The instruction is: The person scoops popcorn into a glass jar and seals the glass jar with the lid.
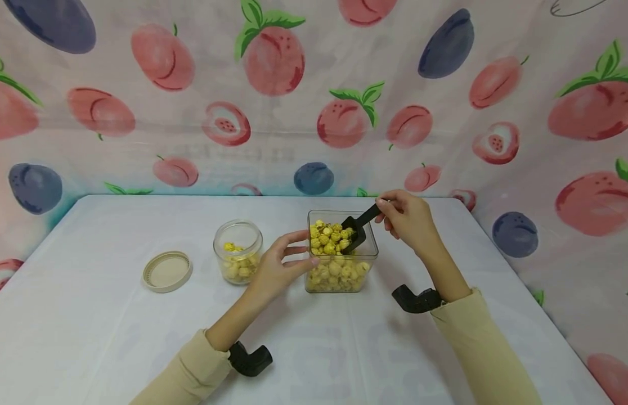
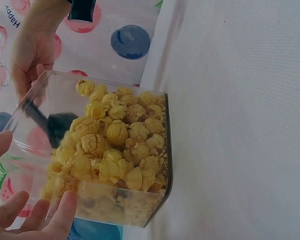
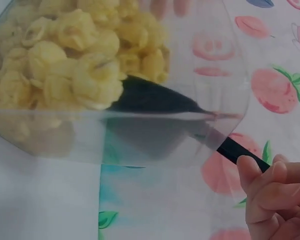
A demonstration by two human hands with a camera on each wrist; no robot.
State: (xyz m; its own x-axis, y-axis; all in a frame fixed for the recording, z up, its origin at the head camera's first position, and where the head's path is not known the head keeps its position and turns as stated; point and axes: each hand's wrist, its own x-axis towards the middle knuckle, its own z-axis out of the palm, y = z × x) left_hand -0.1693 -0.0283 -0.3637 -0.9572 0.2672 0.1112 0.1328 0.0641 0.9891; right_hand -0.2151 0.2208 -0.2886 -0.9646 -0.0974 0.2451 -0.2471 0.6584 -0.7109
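Observation:
A clear square container [image 1: 339,275] of yellow popcorn [image 2: 115,135] stands on the table. My left hand [image 1: 281,264] rests against its left side, fingers extended and thumb near the front rim; in the left wrist view, the fingertips [image 2: 65,210] lie along the clear wall. With thumb and fingers, my right hand [image 1: 407,219] pinches the handle of a black scoop [image 1: 357,233] above the right rim. The scoop's head is inside the container, against the popcorn, and shows through the wall in the right wrist view.
To the left of the container stands a round clear jar [image 1: 238,253], lidless, with some popcorn in it. Farther left, a beige lid [image 1: 167,271] lies with its inside up. A white cloth covers the table [image 1: 314,354]; behind it hangs a fruit-print curtain [image 1: 273,112].

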